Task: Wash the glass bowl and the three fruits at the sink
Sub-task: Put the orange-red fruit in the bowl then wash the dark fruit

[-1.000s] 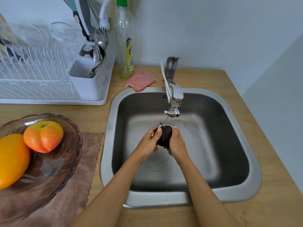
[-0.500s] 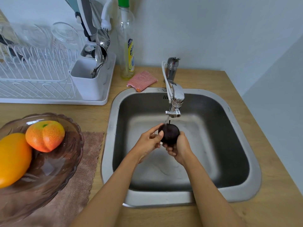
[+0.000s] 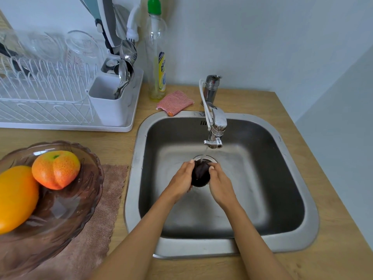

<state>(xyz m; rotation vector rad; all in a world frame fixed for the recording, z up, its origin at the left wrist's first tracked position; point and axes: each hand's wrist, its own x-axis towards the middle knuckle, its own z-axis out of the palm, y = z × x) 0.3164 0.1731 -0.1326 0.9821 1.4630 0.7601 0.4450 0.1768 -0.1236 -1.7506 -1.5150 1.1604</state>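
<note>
Far left: white dish rack (image 3: pixel 46 102) with glasses, cutlery holder (image 3: pixel 110 102) at its right end with spoons in it. Near left: glass bowl (image 3: pixel 66 215) sits on a brown cloth (image 3: pixel 101 223) on the wooden counter (image 3: pixel 314 199), holding an orange mango (image 3: pixel 14 197) and a peach (image 3: pixel 55 169), the two touching. Soap bottle (image 3: pixel 156 55) with green cap stands against the far wall, pink scrub pad (image 3: pixel 174 102) just right of it at the sink's far rim. Steel sink (image 3: pixel 290 247) in the middle, tap (image 3: pixel 215 126) running, thin stream landing on a dark plum (image 3: pixel 200 175) held above the drain. Left hand (image 3: pixel 180 179) and right hand (image 3: pixel 221 185) are together, both clamped round the plum from either side, fingers curled on it.
</note>
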